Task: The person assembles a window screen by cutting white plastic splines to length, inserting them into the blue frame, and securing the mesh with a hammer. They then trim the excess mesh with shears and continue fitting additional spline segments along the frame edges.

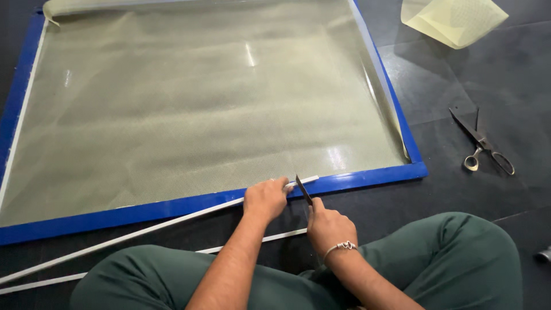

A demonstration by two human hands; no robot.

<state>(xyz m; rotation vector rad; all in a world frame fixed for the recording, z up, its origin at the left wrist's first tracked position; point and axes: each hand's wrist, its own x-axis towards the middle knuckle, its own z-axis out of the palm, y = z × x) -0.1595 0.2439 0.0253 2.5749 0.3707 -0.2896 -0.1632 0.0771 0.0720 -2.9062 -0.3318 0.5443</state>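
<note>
A large blue frame point(356, 179) lies on the dark floor with pale yellow-green mesh point(195, 103) stretched over it. My left hand point(265, 199) pinches a long white strip point(143, 231) at the frame's near edge. My right hand point(328, 225), a bracelet on its wrist, grips a small knife point(303, 189) whose blade points up at the strip's end beside my left fingers. A second white strip point(281, 235) lies on the floor under my forearms.
Open scissors point(481, 142) lie on the floor to the right. A loose piece of mesh point(453, 20) sits at the top right. My crossed legs in green trousers point(436, 258) fill the bottom. A small grey object point(544, 254) shows at the right edge.
</note>
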